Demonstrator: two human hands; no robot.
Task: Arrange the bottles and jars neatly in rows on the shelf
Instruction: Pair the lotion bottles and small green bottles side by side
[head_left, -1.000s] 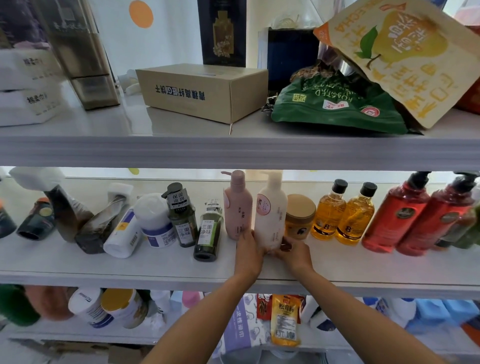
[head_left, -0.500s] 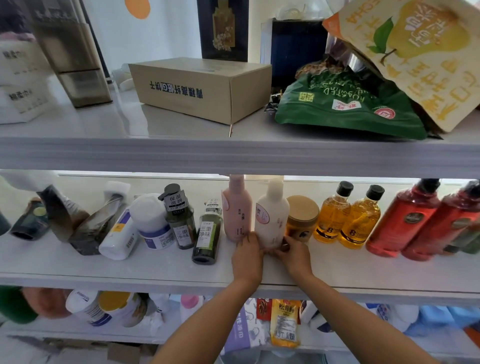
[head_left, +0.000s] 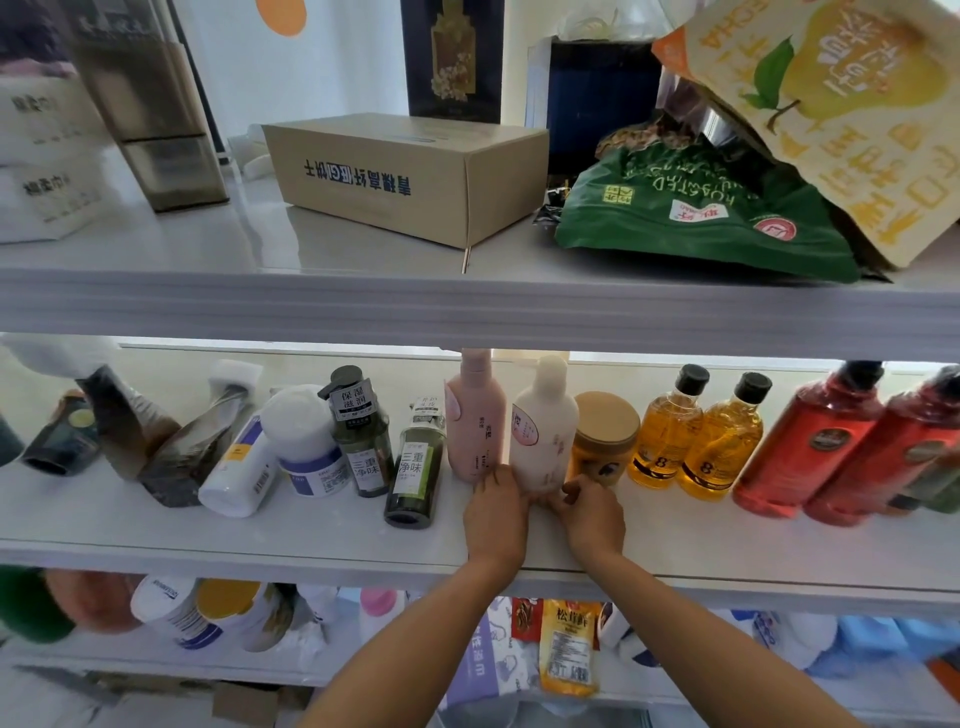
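On the middle shelf (head_left: 727, 540) a white pump bottle (head_left: 543, 431) stands upright between a pink pump bottle (head_left: 475, 415) and a brown jar (head_left: 605, 441) with a tan lid. My left hand (head_left: 493, 514) and my right hand (head_left: 592, 514) meet at the white bottle's base, fingers curled against it from both sides. To the right stand two amber bottles (head_left: 696, 441) and two red pump bottles (head_left: 841, 447). On the left, a dark green bottle (head_left: 415, 467) leans forward beside another green bottle (head_left: 361, 436), a white tub (head_left: 306, 441) and several toppled bottles (head_left: 171, 441).
The top shelf carries a cardboard box (head_left: 405, 176), a green snack bag (head_left: 701, 218) and a yellow pear-print bag (head_left: 831, 114) overhanging at the right. The lower shelf holds tubs (head_left: 176, 613) and packets (head_left: 566, 649). The upper shelf's front edge hides the pump tops.
The white bottle has gone back a little and stands beside the pink one. Both hands have slid down from its body to its base.
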